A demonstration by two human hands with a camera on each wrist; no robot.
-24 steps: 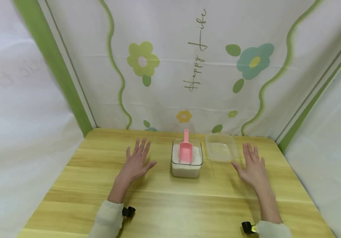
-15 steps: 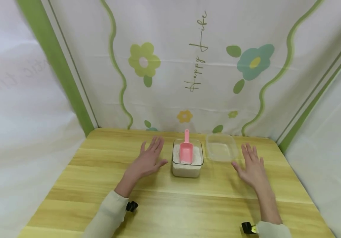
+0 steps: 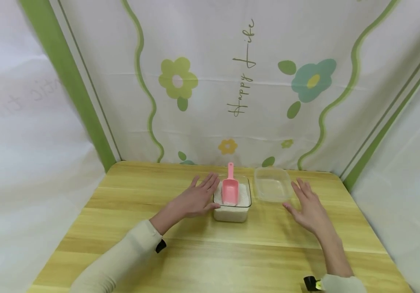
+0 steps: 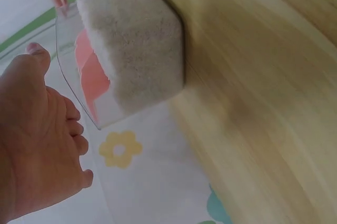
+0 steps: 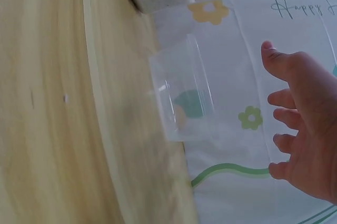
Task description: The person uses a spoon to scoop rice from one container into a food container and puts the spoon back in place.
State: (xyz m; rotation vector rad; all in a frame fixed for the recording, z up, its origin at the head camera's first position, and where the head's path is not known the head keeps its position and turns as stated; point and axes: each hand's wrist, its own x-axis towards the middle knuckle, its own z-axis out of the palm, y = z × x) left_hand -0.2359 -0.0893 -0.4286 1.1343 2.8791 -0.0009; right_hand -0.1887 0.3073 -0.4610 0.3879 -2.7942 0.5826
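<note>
The clear square container (image 3: pixel 233 206) stands upright on the wooden table (image 3: pixel 210 260), near its far edge. It holds white granular material (image 3: pixel 244 196), filled to a level below the rim. A pink scoop (image 3: pixel 230 192) rests on this material inside the container; its handle extends toward the far rim.

The left hand (image 3: pixel 199 200) is positioned at the left side of the container. Its fingers are extended and grip nothing; the left wrist view shows a gap between hand and rim.

To the right of the filled container, and apart from it, stands a shallow translucent tray (image 3: pixel 273 188). The printed curtain is visible through its walls in the right wrist view. The right hand (image 3: pixel 308 209) is located just beside the tray, on its right, with fingers extended, apart from it and holding nothing.

Behind the table hangs a white curtain (image 3: pixel 202 122) printed with flowers and the words "Happy Life".
</note>
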